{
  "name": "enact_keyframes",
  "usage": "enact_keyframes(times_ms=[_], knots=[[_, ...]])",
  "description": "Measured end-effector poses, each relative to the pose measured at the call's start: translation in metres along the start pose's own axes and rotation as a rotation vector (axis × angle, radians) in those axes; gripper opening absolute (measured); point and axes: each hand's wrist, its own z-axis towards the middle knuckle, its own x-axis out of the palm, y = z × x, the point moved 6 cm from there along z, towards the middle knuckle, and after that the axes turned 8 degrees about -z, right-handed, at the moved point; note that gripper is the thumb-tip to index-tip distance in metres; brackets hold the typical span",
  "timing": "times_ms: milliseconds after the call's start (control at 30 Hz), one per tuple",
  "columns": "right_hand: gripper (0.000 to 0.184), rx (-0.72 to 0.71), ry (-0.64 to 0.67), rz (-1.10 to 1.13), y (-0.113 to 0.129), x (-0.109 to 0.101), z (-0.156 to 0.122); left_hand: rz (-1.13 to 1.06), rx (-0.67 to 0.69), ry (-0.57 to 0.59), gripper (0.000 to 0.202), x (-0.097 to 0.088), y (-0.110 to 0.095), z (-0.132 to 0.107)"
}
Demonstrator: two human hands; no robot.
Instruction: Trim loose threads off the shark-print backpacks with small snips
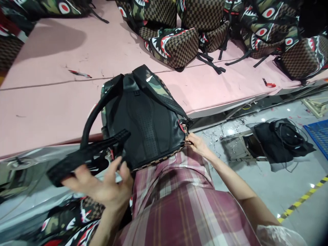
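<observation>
A backpack (133, 119) lies at the table's near edge, its black padded back facing up and its lower edge against my lap. Camouflage and brown checker trim show along its sides. My right hand (197, 145) is closed in a pinch at the bag's lower right corner, beside the strap's end. My left hand (105, 184), slightly blurred, has its fingers spread at the raised black shoulder strap (87, 159) on the left. The strap's loose end lifts over the back panel. Whether the left fingers touch the strap is hard to see.
Several shark-face camouflage and checkered backpacks (176, 48) stand along the pink table (51, 99). Red-handled snips (270, 84) lie at the right, a thin red and black tool (80, 73) at the left. More bags (66, 220) sit below left; a black bundle (284, 140) is at the right.
</observation>
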Motion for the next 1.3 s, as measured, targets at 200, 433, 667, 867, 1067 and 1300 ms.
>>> enact_keyframes(times_ms=[200,433,667,867,1067,1300], knots=[[0.030,0.217,-0.097,0.453,-0.014,0.004,-0.006,0.173,0.291,-0.109,0.026,0.005,-0.014,-0.021],[0.045,0.442,-0.124,0.962,-0.030,0.017,-0.008,-0.279,0.238,0.713,0.020,0.107,-0.067,-0.053],[0.035,0.427,-0.166,0.852,-0.018,0.014,-0.007,0.131,0.373,0.825,0.028,0.176,-0.117,-0.015],[0.022,0.423,-0.352,0.250,-0.028,-0.017,-0.032,0.215,0.436,0.986,0.027,0.186,-0.126,0.014],[0.029,0.492,-0.309,0.040,-0.026,-0.007,-0.065,0.066,0.213,1.102,0.023,0.199,-0.122,0.033],[0.014,0.415,-0.382,0.049,-0.015,-0.003,-0.057,0.038,0.072,1.125,0.021,0.207,-0.123,0.028]])
